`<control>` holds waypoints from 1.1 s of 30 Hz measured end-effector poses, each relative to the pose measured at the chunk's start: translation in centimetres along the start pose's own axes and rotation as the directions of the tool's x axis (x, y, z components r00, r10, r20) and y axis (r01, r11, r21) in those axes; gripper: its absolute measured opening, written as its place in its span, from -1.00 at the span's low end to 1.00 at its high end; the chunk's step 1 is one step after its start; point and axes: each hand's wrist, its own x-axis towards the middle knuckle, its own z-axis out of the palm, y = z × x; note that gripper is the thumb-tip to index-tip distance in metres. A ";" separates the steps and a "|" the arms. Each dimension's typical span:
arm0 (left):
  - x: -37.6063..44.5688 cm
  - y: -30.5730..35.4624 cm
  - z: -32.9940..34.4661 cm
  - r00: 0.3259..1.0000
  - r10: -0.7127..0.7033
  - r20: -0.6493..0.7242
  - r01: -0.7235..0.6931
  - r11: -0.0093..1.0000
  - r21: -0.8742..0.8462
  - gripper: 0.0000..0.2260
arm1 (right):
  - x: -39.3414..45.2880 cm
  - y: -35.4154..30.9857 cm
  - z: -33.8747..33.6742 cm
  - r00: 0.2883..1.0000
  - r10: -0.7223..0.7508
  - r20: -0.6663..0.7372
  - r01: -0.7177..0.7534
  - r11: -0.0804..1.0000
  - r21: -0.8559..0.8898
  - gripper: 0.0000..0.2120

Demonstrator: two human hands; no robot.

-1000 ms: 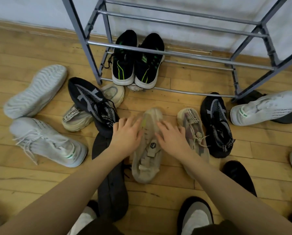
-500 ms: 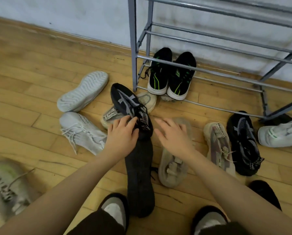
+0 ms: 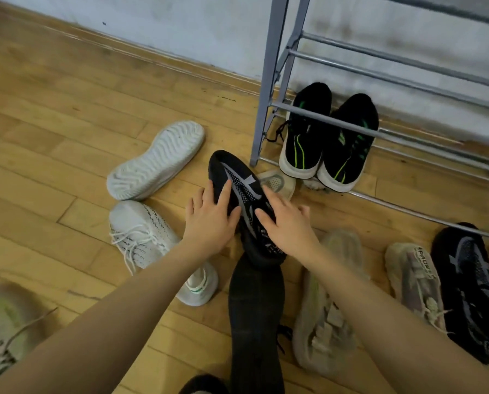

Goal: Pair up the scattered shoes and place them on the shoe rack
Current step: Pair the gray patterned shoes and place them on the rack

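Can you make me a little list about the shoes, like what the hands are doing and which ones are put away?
left hand: fingers lie on the black and grey shoe
right hand: fingers lie on the same shoe's other side
on the shoe rack: black and green pair, bottom rails
matching shoe: on the floor, far right
white shoes: one upside down, one upright
beige shoes: two on the floor at right
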 end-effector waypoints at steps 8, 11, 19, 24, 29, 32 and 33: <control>1.0 -0.8 0.4 0.999 0.020 0.036 -0.013 0.985 -0.174 -0.44 | -0.3 -1.1 1.0 0.997 -0.070 -0.008 0.071 0.983 0.168 -0.43; 0.3 -0.9 -0.3 0.992 0.124 -0.031 -0.128 0.936 -0.329 -0.42 | -1.0 -1.5 0.6 0.999 -0.008 -0.035 0.023 0.901 0.433 -0.43; -2.6 1.5 -2.6 0.945 0.296 -0.139 -0.324 0.782 -0.533 -0.37 | -5.1 -1.3 -1.8 0.980 0.057 -0.190 0.019 0.927 0.374 -0.44; -4.6 4.5 -2.3 0.943 0.323 -0.086 -0.307 0.734 -0.606 -0.34 | -9.2 0.0 -3.4 0.977 0.087 -0.193 -0.012 0.933 0.359 -0.46; -6.0 8.3 -1.3 0.919 0.394 -0.030 -0.323 0.705 -0.632 -0.38 | -13.2 2.4 -4.7 0.959 0.183 -0.215 -0.087 0.916 0.392 -0.52; -6.6 11.2 -0.2 0.904 0.429 0.002 -0.335 0.710 -0.619 -0.40 | -15.2 4.4 -6.0 0.927 0.251 -0.277 -0.119 0.900 0.420 -0.57; -6.8 12.3 0.2 0.901 0.433 0.018 -0.333 0.718 -0.612 -0.39 | -15.9 5.3 -6.4 0.914 0.264 -0.309 -0.127 0.907 0.401 -0.58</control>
